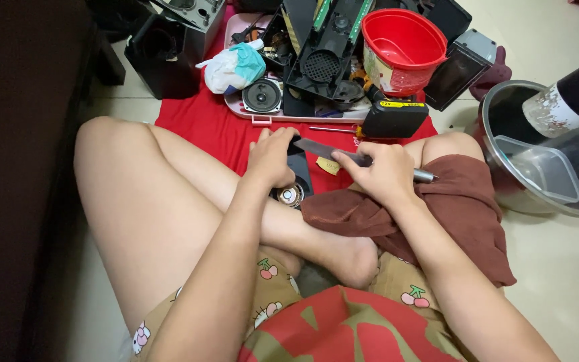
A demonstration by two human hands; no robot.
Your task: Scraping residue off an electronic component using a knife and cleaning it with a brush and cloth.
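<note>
I look down at crossed bare legs on a red cloth (199,124). My left hand (271,157) is closed over a small black speaker part (298,175), pinning it to the cloth just above the ankle; a round metal driver (291,196) shows under the palm. My right hand (383,173) is wrapped tight round a knife (333,151), blade tip pointing to 9 o'clock and touching the black part.

To do this well, I judge: keep left fingers clear of the edge, pry w/ small twists, blade angled away from the leg.

Counts: 1 knife, 2 hands. At 12 o'clock, 1 pink tray (244,107) of black casings, w/ 1 loose round speaker (262,96), 1 red plastic tub (401,48), 1 white-and-teal bag (234,67). At 3 o'clock, 1 steel bowl (494,110) holding 1 clear container (537,167). 1 brown cloth (450,214) lies over my right knee.
</note>
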